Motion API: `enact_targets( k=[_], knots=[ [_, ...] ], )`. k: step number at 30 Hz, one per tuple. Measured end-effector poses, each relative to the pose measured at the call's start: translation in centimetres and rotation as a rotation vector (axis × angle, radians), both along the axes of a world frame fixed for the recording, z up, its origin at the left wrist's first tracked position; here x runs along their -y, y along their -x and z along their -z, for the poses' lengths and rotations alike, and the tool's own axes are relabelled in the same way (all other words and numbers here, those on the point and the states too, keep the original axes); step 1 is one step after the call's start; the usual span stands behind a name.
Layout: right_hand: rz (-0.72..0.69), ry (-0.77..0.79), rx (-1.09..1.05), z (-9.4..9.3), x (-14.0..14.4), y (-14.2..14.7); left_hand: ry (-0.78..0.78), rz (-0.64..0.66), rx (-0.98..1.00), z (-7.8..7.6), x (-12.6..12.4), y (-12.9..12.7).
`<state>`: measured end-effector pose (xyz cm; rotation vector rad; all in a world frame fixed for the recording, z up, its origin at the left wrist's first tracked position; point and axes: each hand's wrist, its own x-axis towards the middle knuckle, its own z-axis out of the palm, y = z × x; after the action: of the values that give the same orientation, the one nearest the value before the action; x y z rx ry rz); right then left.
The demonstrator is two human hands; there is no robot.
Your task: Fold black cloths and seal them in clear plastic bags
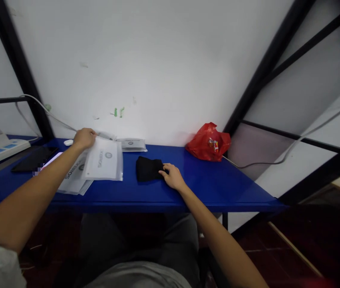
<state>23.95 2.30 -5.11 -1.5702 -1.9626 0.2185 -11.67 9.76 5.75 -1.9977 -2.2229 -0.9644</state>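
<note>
My left hand (85, 138) is closed on the upper left corner of a frosted plastic zip bag (105, 160) with a printed logo. That bag partly covers more bags of the same kind (73, 176) lying on the blue table. To the right, my right hand (172, 175) pinches the right edge of a folded black cloth (148, 169), which rests flat on the table. What kind of cloth item it is cannot be made out. Behind them, another filled bag (132, 145) lies against the wall.
A red plastic bag (208, 143) stands at the back right of the blue table (205, 192). On the left are a black tablet-like slab (32, 159), a small white object (68, 142) and a white power strip (3, 154). Black metal frame posts (247, 96) rise at both sides.
</note>
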Motion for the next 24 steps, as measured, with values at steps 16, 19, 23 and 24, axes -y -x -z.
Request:
enact_targets(
  k=[16,19,23,24],
  knots=[
    [0.042,-0.039,0.007,0.2,0.4,0.2,0.262,0.253,-0.687,5.1,5.6,-5.9],
    [0.043,-0.046,-0.006,0.1,0.5,0.3,0.235,0.183,-0.687,5.2,5.9,-6.4],
    [0.033,-0.115,-0.084,-0.5,0.4,-0.3,0.121,0.247,-0.548,6.8,6.4,-8.7],
    [0.03,-0.124,-0.087,-0.7,0.2,-0.7,0.101,0.294,-0.496,7.4,6.3,-9.4]
  ],
)
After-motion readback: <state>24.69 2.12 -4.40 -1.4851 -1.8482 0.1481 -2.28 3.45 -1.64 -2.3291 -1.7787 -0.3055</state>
